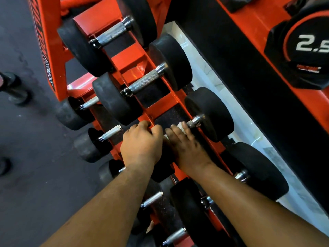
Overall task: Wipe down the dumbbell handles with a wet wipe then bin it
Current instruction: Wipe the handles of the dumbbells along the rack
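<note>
We see the wet wipe (181, 126) as a small white crumpled scrap, mostly hidden, peeking out between the fingers of the right hand (185, 147) where that hand curls over the handle of a dumbbell (210, 113) on the orange rack (160, 106). Only a short stretch of that knurled, chrome handle shows beyond the fingers, running into the black round rubber head. The right hand is clamped around wipe and handle together. Just beside it, nearly touching, the left hand (142, 145) has its fingers curled over the edge of the rack's orange rail; we cannot tell whether it grips anything else. Farther along the rack from this dumbbell lie two more dumbbells (142, 82) with the same grey knurled handles and black heads. Below the rail, smaller dumbbells with pale handles (110, 133) sit on a lower tier. Across from the rack, a black weight marked 2.5 (306, 50) rests on another orange frame.
</note>
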A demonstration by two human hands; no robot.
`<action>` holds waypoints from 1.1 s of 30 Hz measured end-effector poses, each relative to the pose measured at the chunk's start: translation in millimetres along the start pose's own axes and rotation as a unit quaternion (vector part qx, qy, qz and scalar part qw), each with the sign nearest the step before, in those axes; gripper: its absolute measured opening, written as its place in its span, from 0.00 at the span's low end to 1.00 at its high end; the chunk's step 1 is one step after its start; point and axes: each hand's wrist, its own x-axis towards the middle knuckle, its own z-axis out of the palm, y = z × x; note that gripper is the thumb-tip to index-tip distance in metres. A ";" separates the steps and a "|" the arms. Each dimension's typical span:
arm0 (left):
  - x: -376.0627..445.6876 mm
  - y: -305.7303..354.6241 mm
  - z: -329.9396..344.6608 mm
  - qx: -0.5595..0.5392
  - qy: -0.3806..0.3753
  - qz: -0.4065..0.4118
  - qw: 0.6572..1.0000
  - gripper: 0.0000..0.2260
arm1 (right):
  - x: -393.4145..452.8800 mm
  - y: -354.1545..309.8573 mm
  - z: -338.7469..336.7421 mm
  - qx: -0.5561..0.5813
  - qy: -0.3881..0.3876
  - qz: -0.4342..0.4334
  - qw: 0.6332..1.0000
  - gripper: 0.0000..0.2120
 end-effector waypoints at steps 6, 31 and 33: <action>1.0 0.4 0.9 0.010 -0.003 0.007 1.000 0.14 | 62.2 7.8 -23.5 0.064 -0.191 -0.060 0.978 0.09; -1.3 1.7 -2.1 0.006 -0.007 0.010 1.000 0.10 | 16.0 4.6 13.8 -0.003 0.050 0.177 0.983 0.25; -1.4 1.8 -1.9 0.013 -0.009 0.013 1.000 0.10 | 9.1 4.8 13.7 0.042 0.054 0.181 0.981 0.25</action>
